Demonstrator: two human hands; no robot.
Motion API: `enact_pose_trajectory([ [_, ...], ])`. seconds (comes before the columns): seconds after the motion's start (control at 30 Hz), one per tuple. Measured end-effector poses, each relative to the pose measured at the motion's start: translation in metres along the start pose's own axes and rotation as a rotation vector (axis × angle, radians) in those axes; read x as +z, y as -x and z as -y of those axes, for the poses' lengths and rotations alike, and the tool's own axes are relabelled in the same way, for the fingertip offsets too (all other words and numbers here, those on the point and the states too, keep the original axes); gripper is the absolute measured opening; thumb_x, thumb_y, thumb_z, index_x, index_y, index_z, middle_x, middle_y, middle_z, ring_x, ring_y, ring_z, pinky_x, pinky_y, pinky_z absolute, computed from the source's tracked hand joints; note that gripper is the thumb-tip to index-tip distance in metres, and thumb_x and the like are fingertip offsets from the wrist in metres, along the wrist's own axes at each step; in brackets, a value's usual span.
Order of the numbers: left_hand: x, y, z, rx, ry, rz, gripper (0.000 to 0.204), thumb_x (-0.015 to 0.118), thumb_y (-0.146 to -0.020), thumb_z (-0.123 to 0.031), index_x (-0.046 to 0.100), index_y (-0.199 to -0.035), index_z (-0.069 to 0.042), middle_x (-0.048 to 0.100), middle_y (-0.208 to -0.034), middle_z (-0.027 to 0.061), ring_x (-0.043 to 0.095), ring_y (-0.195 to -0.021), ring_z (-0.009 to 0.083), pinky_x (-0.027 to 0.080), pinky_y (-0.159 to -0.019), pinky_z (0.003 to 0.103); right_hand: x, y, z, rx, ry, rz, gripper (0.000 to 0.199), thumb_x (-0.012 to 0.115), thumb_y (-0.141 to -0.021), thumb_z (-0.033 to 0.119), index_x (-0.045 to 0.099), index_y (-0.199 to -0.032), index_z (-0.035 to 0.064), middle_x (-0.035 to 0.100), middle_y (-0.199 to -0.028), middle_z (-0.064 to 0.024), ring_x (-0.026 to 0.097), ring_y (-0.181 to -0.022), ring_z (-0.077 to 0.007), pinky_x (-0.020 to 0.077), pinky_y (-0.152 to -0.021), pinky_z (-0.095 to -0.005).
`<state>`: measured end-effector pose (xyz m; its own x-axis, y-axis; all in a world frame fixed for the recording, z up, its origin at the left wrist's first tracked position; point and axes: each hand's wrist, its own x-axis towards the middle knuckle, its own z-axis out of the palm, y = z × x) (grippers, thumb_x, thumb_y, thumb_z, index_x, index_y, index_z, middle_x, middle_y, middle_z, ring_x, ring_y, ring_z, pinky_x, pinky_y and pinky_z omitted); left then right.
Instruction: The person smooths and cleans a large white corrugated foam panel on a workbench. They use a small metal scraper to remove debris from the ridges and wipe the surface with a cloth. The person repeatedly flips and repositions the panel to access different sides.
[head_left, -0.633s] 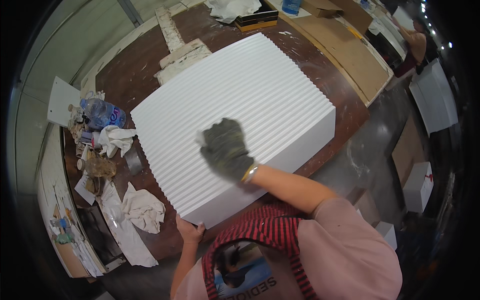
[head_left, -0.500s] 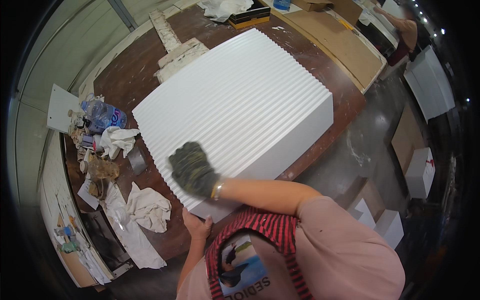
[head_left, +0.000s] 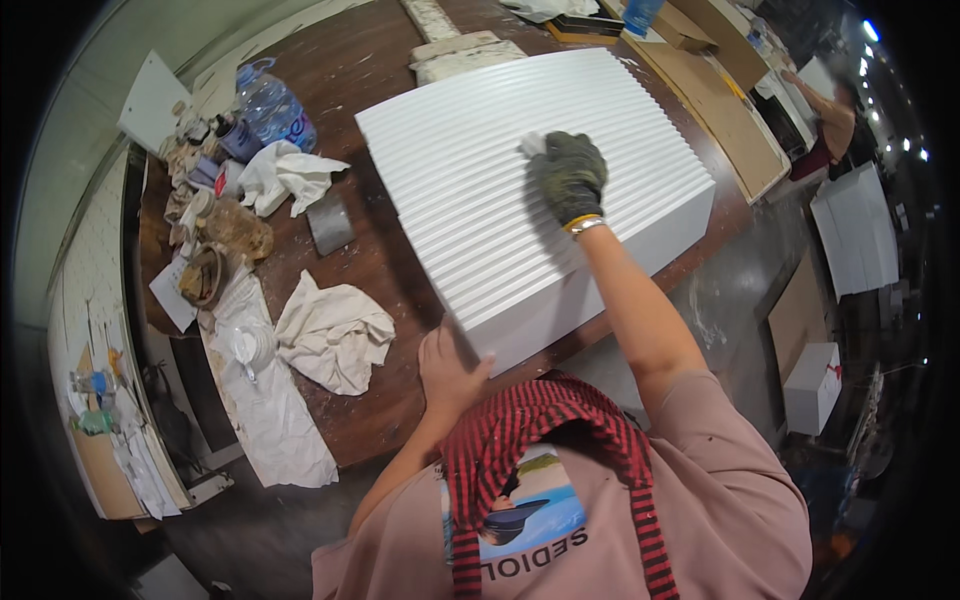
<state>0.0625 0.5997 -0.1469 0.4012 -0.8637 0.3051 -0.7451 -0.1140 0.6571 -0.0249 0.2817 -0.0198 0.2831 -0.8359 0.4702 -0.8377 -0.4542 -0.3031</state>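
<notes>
A large white ribbed panel (head_left: pixel 480 190) lies flat on a dark brown worktable (head_left: pixel 370 270). My right hand (head_left: pixel 568 175), in a dark grey-green glove, presses down on the panel's middle. A small white pad (head_left: pixel 531 145) pokes out past its fingertips. My left hand (head_left: pixel 450 365) is bare and grips the panel's near corner at the table's front edge. A striped red-and-black scarf hangs at my chest.
Left of the panel lie white rags (head_left: pixel 335 335), a grey block (head_left: pixel 330 222), a blue water bottle (head_left: pixel 272 105) and a clutter of jars (head_left: pixel 215 160). Cardboard sheets (head_left: pixel 720 110) lie at the back right, near another person (head_left: pixel 835 115). White boxes (head_left: pixel 815 385) stand on the floor.
My gloved right hand has slid from the panel's near edge up across the ribs toward its middle. My left hand has stayed at the near corner.
</notes>
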Motion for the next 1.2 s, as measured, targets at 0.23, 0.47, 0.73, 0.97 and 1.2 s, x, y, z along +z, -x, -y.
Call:
enact_pose_trajectory([
  [0.23,-0.006,-0.006,0.0,0.018,0.011,0.031,0.093,0.077,-0.076,-0.052,0.043,-0.141,0.005,0.054,-0.123,0.024,0.051,-0.115,0.0429,0.039,-0.102,0.053,0.022,0.072,0.126,-0.274,-0.285,0.081,0.026,0.066,-0.084,0.035,0.069,-0.076,0.01,0.067,-0.079,-0.0146,0.066,-0.078,-0.0333,0.0524,-0.071,-0.0482],
  [0.47,-0.009,-0.008,0.002,0.019,0.052,0.019,0.089,0.078,-0.075,-0.052,0.046,-0.139,0.001,0.054,-0.121,0.0216,0.051,-0.111,0.0414,0.04,-0.098,0.052,0.014,0.046,0.136,-0.418,-0.159,0.055,0.012,0.073,-0.076,0.022,0.067,-0.081,0.0125,0.065,-0.077,-0.0096,0.063,-0.077,-0.0315,0.0499,-0.069,-0.0457],
  [0.73,-0.009,-0.01,0.001,0.006,0.073,0.009,0.085,0.079,-0.074,-0.051,0.05,-0.135,0.001,0.054,-0.118,0.0187,0.052,-0.109,0.0388,0.04,-0.095,0.049,0.005,0.046,0.112,-0.553,-0.328,0.187,0.009,0.073,-0.08,0.02,0.068,-0.085,0.0133,0.065,-0.078,-0.0076,0.065,-0.083,-0.0298,0.0526,-0.077,-0.0429],
  [0.97,-0.015,-0.012,-0.001,-0.012,0.106,0.027,0.085,0.08,-0.073,-0.05,0.05,-0.135,0.001,0.054,-0.118,0.0177,0.051,-0.109,0.0381,0.04,-0.095,0.049,-0.01,0.01,0.097,-0.261,-0.206,0.117,0.013,0.077,-0.076,0.015,0.073,-0.088,0.0121,0.069,-0.082,-0.0086,0.065,-0.079,-0.0316,0.0522,-0.076,-0.0444],
  [1.2,-0.015,-0.012,-0.002,-0.02,0.089,0.04,0.086,0.081,-0.073,-0.049,0.05,-0.135,0.0,0.054,-0.118,0.0175,0.051,-0.108,0.0382,0.041,-0.094,0.048,0.012,0.033,0.107,-0.649,-0.257,0.201,0.025,0.08,-0.074,0.021,0.072,-0.097,0.0157,0.068,-0.089,-0.0064,0.064,-0.089,-0.0295,0.0502,-0.082,-0.0433],
])
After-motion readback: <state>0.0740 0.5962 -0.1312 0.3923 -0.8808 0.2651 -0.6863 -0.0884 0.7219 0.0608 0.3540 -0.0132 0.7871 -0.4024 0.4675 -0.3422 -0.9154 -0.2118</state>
